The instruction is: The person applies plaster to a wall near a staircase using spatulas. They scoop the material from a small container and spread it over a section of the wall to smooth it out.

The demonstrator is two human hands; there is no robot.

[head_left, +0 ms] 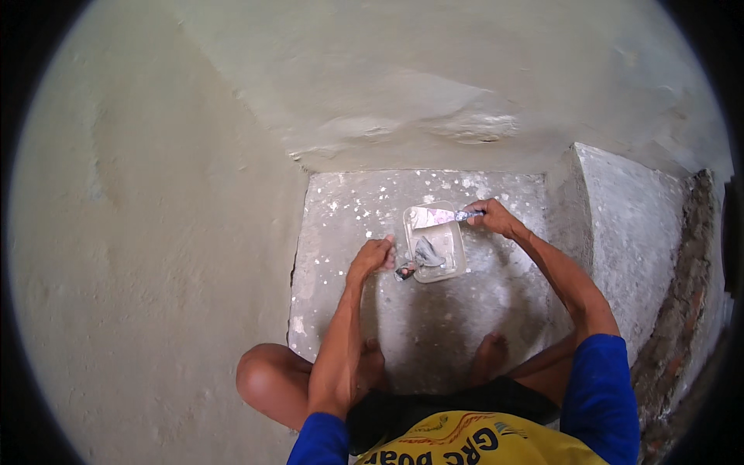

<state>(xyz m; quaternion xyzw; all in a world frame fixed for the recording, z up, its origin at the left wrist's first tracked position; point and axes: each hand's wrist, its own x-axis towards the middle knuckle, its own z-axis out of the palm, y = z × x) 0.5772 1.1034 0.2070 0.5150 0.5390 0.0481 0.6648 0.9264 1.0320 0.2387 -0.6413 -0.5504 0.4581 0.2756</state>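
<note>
My right hand (pixel 493 218) is closed round the dark handle of a putty knife (pixel 435 218). Its broad blade, smeared with whitish putty, lies across the far part of a white rectangular plastic tub (pixel 459 260). Inside the tub, a grey crumpled piece (pixel 426 253) rests toward the near left; its exact kind is unclear. A dark, mottled lump (pixel 404 271) pokes out at the tub's near-left rim, perhaps joined to it. Left of the tub, my left hand (pixel 375 254) hovers with loosely bent fingers, the thumb apart from them, and no object visible in it.
The grey concrete floor (pixel 341 225) is spotted with white drips. Plastered walls rise on the left (pixel 155 232) and ahead (pixel 434 101). To the right stands a raised concrete block (pixel 632 225) with a rough, broken edge (pixel 682 310). My bare feet flank the near floor.
</note>
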